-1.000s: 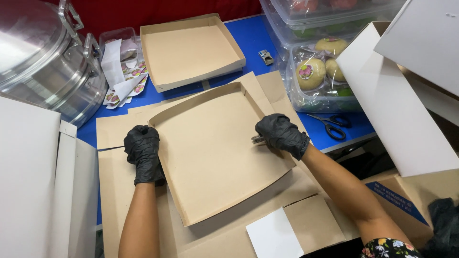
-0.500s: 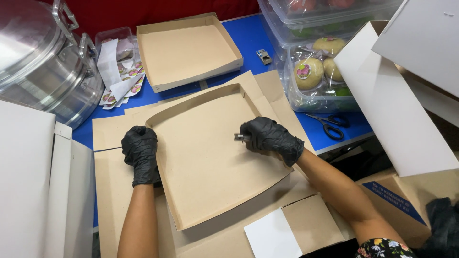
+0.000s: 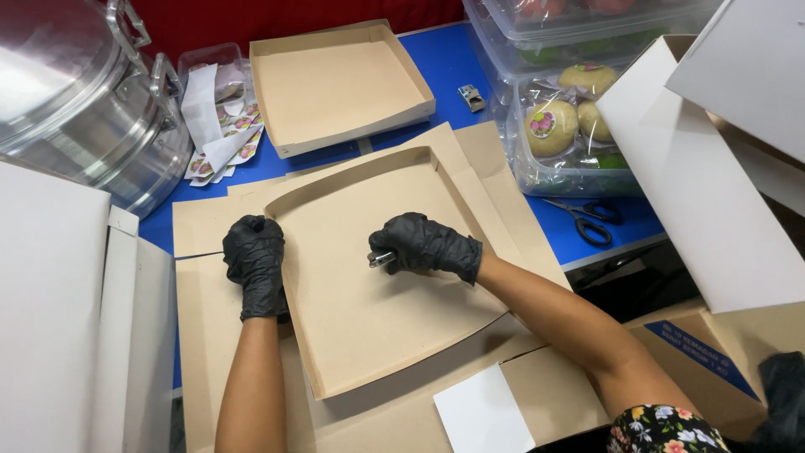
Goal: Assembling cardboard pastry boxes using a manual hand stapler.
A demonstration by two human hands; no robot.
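A shallow brown cardboard tray (image 3: 394, 335) lies on a stack of flat cardboard sheets in front of me. My left hand (image 3: 256, 264), in a black glove, grips the tray's left wall. My right hand (image 3: 428, 245), also gloved in black, hovers over the middle of the tray and holds a small metal stapler (image 3: 380, 258) whose tip pokes out to the left.
A finished cardboard tray (image 3: 335, 84) sits behind on the blue table. A large metal pot (image 3: 75, 109) stands far left, a packet of paper liners (image 3: 218, 117) beside it. Clear plastic boxes of fruit (image 3: 562, 126), scissors (image 3: 587, 218) and white box panels (image 3: 713, 184) lie right.
My right hand has moved left with the stapler, from the tray's right wall to over its middle. The left hand stays on the left wall.
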